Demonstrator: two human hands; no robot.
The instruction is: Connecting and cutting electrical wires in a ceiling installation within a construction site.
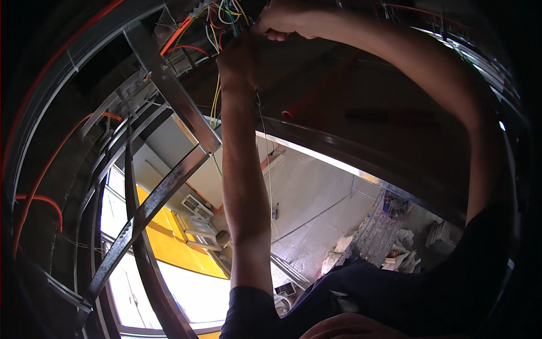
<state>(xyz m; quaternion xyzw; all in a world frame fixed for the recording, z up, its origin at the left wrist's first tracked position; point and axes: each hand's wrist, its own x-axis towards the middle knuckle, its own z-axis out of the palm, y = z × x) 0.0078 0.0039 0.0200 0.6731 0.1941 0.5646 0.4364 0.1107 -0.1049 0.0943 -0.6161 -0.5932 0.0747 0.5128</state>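
Both my arms reach up to a bundle of thin electrical wires [228, 16] at the top of the view, coloured white, green, yellow and red. My left hand [238, 59] is closed around the wires where they bunch together, its fingertips lost in shadow. Just to its right, my right hand [278, 24] has its fingers curled in a pinch close to the same wires. Whatever lies between those fingers is too dark to make out. Yellow wires [215, 101] hang down beside my left wrist. An orange conduit [176, 35] ends left of the bundle.
Metal ceiling channels [169, 85] cross on the left, with another orange conduit [42, 169] beyond. A dark panel [361, 107] spans the right, bearing a dim red-handled tool [403, 117]. Far below are the floor [316, 192], a yellow panel [180, 243] and piled material [401, 248].
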